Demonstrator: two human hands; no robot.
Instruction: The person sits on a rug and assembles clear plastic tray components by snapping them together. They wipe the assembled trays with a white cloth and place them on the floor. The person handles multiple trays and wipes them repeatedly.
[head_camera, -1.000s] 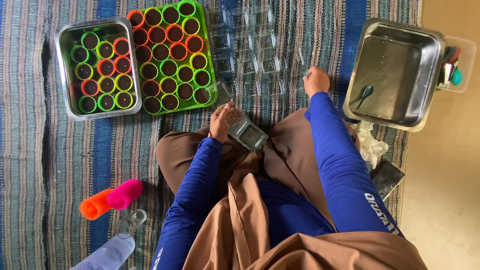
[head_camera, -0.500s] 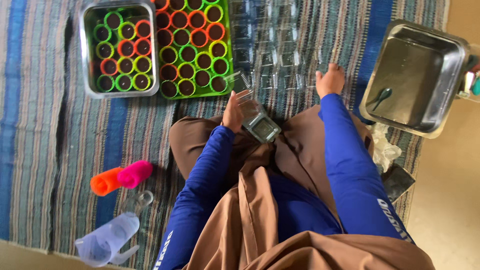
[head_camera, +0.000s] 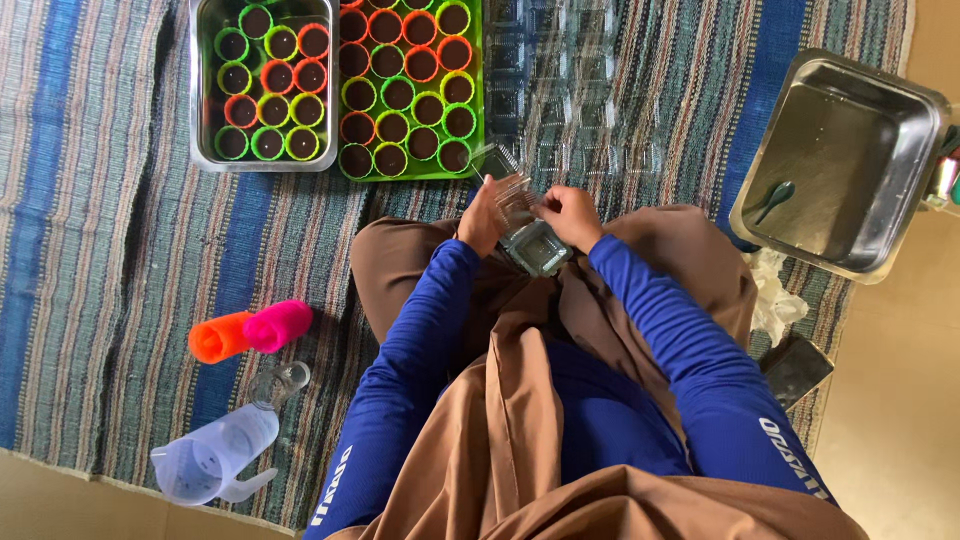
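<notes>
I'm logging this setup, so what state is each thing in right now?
Left hand: gripping clear containers.
Right hand: gripping them too.
Clear containers: stacked, empty.
Green tray: full of filled cups.
Metal tray: full of filled cups.
Metal basin: nearly empty, spoon inside.
Jug: empty, on its side.

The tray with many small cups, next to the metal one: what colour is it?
The tray is bright green, seen in the head view.

Spoon in pan, right.
</notes>
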